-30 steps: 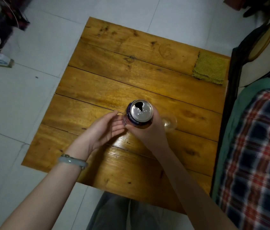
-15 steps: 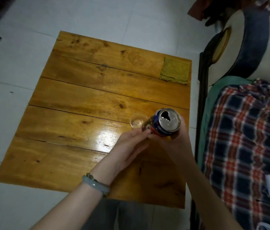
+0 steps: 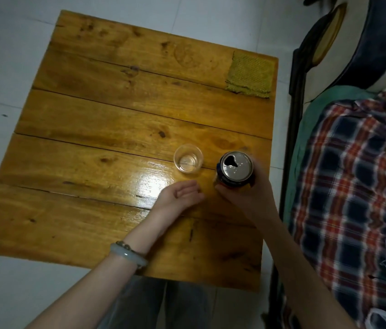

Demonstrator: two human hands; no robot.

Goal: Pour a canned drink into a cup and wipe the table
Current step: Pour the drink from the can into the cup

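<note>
The opened dark blue can (image 3: 236,168) is upright, just beside the clear cup (image 3: 188,159), at its 3 o'clock. A yellow-green cloth (image 3: 250,76) lies flat at the 1 o'clock corner of the wooden table (image 3: 116,115).

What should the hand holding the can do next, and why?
Probably carry the can left over the cup and begin to tip it. The right hand grips the can upright, its top is already open, and the clear cup beside it looks empty. The left hand, loosely curled near the cup, could steady it.
</note>
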